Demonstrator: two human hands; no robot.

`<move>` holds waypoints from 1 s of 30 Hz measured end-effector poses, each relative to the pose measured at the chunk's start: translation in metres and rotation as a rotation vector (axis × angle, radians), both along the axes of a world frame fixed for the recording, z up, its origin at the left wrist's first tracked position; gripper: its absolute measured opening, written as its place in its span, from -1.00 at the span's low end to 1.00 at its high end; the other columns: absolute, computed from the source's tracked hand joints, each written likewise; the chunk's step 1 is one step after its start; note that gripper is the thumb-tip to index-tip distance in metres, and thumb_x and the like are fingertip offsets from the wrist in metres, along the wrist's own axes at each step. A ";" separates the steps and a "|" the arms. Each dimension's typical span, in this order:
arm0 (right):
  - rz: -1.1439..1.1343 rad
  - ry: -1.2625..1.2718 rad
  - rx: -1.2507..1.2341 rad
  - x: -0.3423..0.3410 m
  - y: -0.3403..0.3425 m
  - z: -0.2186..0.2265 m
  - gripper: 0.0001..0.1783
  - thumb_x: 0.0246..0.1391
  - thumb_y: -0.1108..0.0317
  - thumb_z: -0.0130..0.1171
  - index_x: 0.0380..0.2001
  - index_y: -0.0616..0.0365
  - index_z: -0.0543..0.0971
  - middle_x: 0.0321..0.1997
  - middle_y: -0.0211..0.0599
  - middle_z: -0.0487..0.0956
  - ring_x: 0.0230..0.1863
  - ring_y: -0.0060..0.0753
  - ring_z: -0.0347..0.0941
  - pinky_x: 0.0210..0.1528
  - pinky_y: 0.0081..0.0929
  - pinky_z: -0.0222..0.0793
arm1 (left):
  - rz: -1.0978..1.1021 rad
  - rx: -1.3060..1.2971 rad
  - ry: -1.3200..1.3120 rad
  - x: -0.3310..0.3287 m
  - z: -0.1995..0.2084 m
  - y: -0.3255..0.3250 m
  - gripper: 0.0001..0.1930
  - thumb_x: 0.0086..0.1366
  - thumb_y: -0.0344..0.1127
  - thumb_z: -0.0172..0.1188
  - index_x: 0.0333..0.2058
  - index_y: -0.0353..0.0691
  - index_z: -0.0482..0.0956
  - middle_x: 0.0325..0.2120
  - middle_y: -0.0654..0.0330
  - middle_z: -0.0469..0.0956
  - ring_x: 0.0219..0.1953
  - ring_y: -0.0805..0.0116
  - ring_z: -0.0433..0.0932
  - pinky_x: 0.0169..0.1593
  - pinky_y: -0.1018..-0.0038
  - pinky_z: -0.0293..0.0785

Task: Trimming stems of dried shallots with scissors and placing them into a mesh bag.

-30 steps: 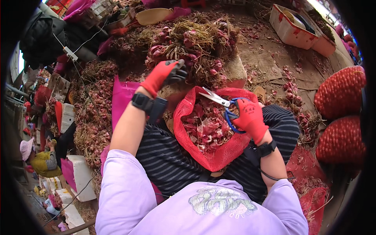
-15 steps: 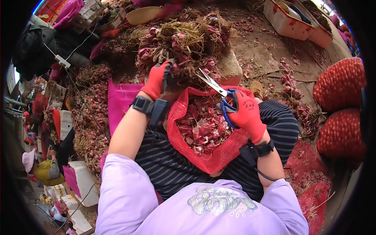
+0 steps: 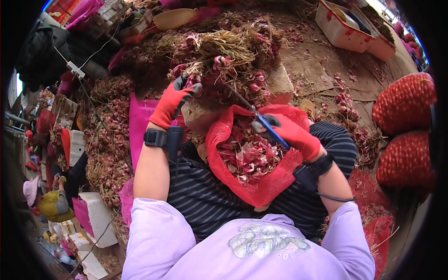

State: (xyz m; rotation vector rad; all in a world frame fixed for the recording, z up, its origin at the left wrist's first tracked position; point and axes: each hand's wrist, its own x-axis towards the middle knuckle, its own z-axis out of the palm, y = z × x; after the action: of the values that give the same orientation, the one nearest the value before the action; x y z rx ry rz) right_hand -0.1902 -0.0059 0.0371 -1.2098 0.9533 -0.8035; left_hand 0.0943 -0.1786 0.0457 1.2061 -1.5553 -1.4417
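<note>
My right hand (image 3: 296,133), in a red glove with dark fingertips, is closed on blue-handled scissors (image 3: 269,127). The scissors are seen edge-on, their blades pointing up and left toward a heap of shallots with dried stalks (image 3: 233,58). My left hand (image 3: 175,100), gloved alike, is at the heap's near left edge; its thumb and fingers are apart and nothing shows between them. Between my legs a red mesh bag (image 3: 219,135) gapes, with loose shallot skins and trimmings (image 3: 247,156) inside. Below the heap is a pale block (image 3: 282,86).
Two full red mesh sacks (image 3: 403,102) stand at the right. White foam boxes (image 3: 343,30) lie at the far right. More shallots (image 3: 109,135) cover the ground at the left, beside a pink sheet (image 3: 142,121). A person in a pink hat (image 3: 31,191) sits at the far left.
My left hand has drawn left from the heap, its fingers parting. My right hand has moved slightly left and turned the scissors from face-on to edge-on.
</note>
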 end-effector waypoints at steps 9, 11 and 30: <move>0.028 0.230 0.332 0.020 -0.085 0.004 -0.49 0.02 -0.12 0.09 -0.30 0.17 0.56 -0.64 -0.50 0.46 -0.71 -0.72 0.32 -0.69 -0.74 0.22 | -0.223 0.124 0.098 0.004 0.017 0.002 -0.73 0.21 -0.32 0.11 -0.12 -0.27 0.47 -0.37 0.37 0.51 -0.37 0.60 0.42 -0.31 0.65 0.32; 0.077 0.208 0.250 0.029 -0.095 0.004 -0.50 0.03 -0.11 0.09 -0.32 0.16 0.59 -0.65 -0.53 0.46 -0.68 -0.75 0.32 -0.68 -0.73 0.19 | -0.200 0.124 0.051 0.009 0.024 0.010 -0.76 0.23 -0.21 0.11 -0.19 -0.19 0.51 -0.38 0.41 0.50 -0.41 0.64 0.40 -0.35 0.67 0.29; 0.151 -0.005 0.275 0.003 -0.040 -0.030 -0.62 0.02 -0.02 0.11 -0.38 0.09 0.57 -0.66 -0.58 0.42 -0.70 -0.72 0.28 -0.71 -0.70 0.13 | -0.183 -0.218 0.253 0.067 -0.029 -0.004 -0.61 0.38 -0.24 -0.24 0.09 -0.30 0.27 0.05 0.14 0.35 0.07 0.35 0.34 0.16 0.41 0.24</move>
State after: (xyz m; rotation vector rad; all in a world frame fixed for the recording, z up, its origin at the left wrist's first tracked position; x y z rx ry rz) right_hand -0.1867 -0.0458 0.0075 -1.0253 0.9230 -0.5360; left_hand 0.1614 -0.1822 0.0171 0.7403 -1.6264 -1.4329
